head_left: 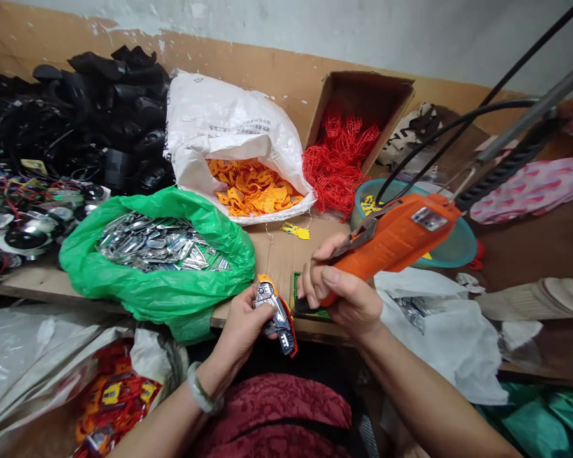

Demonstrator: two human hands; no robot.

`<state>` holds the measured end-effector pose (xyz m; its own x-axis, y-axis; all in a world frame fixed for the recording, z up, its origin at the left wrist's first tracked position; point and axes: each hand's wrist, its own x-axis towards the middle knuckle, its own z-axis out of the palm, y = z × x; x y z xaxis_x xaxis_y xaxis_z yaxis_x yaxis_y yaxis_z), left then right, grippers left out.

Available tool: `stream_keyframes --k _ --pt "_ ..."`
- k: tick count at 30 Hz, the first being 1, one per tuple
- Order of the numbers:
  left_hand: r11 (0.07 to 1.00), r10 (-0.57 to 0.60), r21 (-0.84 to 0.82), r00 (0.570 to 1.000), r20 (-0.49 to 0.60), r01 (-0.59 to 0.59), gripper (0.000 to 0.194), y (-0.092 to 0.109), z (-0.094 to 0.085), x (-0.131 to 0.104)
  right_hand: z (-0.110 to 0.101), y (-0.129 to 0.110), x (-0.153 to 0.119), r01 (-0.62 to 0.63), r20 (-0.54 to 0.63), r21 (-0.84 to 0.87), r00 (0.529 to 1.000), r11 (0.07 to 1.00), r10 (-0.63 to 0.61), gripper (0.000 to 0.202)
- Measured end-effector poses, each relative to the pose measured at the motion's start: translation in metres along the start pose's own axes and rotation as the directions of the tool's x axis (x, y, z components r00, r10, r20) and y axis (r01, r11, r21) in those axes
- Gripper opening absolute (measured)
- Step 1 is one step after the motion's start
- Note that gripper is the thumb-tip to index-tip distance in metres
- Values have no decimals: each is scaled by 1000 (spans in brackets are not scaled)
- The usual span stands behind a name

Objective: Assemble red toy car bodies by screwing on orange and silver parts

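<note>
Right of the green bag (88, 273), our left hand (243, 321) pinches a plastic part (285, 337), likely to steady it; our right hand (358, 302) grips the orange tool (396, 235).

Bags, box and basin spread over the counter (318, 238) before you, heaps to your left.
The plastic bag (239, 254) of thin pieces (153, 245) sits at the front left, between you and the sack (229, 111) of flat pieces (251, 187) behind it. Left of these lie the wired parts (33, 222), with the housings (109, 102) behind them. Right of the sack, the tilted box (386, 95) lies against the wall (291, 22), with netting (334, 168) in and before it. The basin (461, 245) is nearer and farther right. Low on your left, an open bag (19, 401) holds what are probably loose shells (119, 397).
</note>
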<state>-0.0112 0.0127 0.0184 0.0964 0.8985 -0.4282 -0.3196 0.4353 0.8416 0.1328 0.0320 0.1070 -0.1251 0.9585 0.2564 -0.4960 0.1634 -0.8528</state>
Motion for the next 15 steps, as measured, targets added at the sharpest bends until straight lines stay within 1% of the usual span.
stream_keyframes --k 6,11,15 --pt "999 24 40 999 21 -24 20 0 1 -2 -7 14 -10 -45 30 -82 998 996 48 24" --pt "998 35 58 999 11 -35 20 1 3 -2 -11 18 -11 -50 25 -120 998 991 54 26" --pt "998 37 51 999 12 -37 20 2 4 -2 -10 20 -11 -44 41 -114 998 993 49 24"
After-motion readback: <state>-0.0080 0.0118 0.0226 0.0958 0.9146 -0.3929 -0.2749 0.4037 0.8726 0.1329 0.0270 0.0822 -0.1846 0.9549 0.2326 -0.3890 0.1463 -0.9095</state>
